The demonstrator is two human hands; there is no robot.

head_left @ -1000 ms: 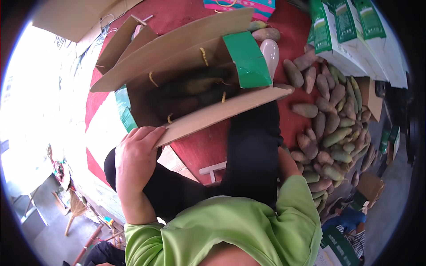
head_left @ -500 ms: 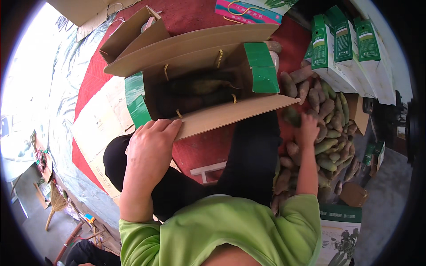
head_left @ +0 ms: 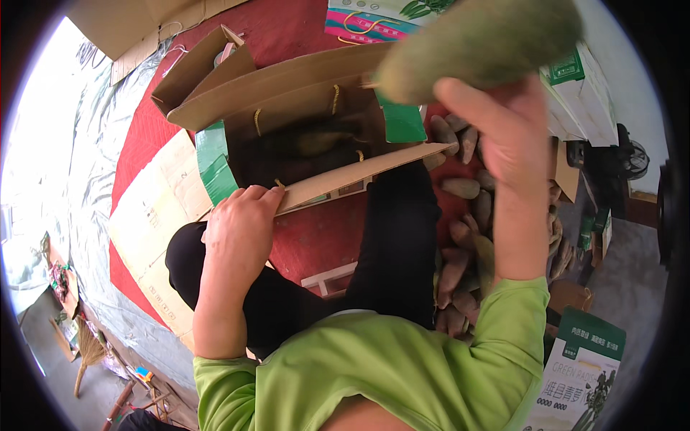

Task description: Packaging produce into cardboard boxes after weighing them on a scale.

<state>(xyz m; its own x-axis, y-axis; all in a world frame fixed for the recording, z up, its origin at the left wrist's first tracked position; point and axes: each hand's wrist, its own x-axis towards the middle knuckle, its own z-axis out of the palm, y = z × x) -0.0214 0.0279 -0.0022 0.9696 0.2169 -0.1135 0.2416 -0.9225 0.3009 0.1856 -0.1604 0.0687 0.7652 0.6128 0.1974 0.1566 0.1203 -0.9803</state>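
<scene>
My right hand point(head_left: 514, 133) is raised, its fingers round a big green radish point(head_left: 481, 47), slightly smeared by motion. The radish is close to the camera, above and right of the open cardboard box point(head_left: 359, 176). On that box's near flap my left hand point(head_left: 241, 226) grips the left end, fingers over the edge. Inside the shadowed box lies another green radish point(head_left: 320, 140); what lies around it is too dark to make out. To the right of my leg, several more radishes are heaped in a pile point(head_left: 454, 269), partly behind my right forearm.
Green-and-white cartons point(head_left: 589, 93) stand at the far right, near a small black fan point(head_left: 632, 159). Another carton point(head_left: 575, 373) is at the lower right. A smaller open cardboard box point(head_left: 208, 72) sits behind the main one. Flattened cardboard point(head_left: 162, 208) covers red matting on the left.
My right hand has come up from the pile with a green radish. My left hand has stayed on the flap. The view has shifted slightly.
</scene>
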